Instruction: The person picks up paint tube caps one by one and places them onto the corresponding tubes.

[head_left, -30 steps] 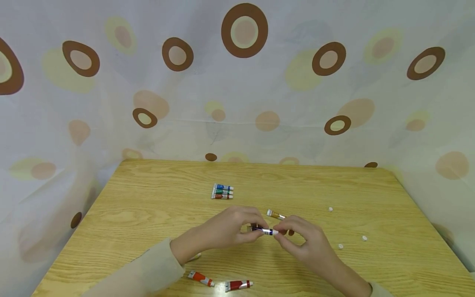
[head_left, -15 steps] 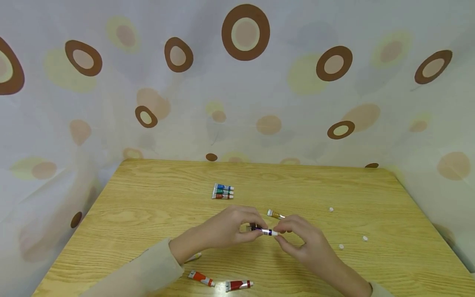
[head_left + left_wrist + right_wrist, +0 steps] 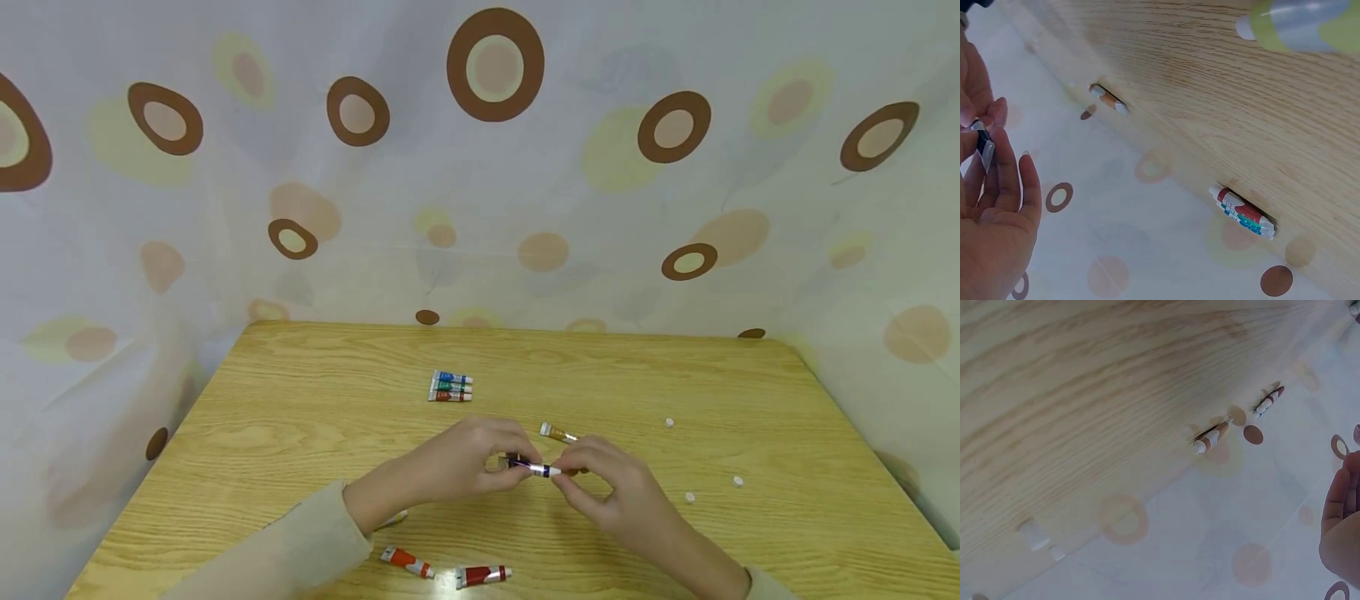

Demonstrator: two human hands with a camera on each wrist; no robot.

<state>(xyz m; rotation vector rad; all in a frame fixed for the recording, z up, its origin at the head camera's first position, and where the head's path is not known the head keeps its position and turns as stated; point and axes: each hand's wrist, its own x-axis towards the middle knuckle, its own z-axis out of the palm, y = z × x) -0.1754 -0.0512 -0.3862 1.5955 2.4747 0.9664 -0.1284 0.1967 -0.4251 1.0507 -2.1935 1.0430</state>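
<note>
In the head view my left hand (image 3: 480, 457) grips a small dark-blue paint tube (image 3: 538, 470) lying level between thumb and fingers. My right hand (image 3: 618, 487) pinches the white cap (image 3: 556, 472) at the tube's right end. The left wrist view shows the dark tube (image 3: 985, 145) in the left hand's fingers, with the other hand meeting its end. Only part of the right hand (image 3: 1342, 519) enters the right wrist view. An ochre paint tube (image 3: 557, 432) lies just behind the right fingers, its cap end hidden by them.
Blue (image 3: 454, 377), green (image 3: 451, 387) and brownish-red (image 3: 449, 397) tubes lie side by side farther back. Orange (image 3: 407, 562) and red (image 3: 482, 576) tubes lie near the front. A yellow tube (image 3: 393, 518) is partly behind the left wrist. Three white caps, one nearest the front (image 3: 689, 497), lie right.
The right thumb and fingertips shift slightly at the cap. The left hand keeps its grip on the paint tube in nearly the same place.
</note>
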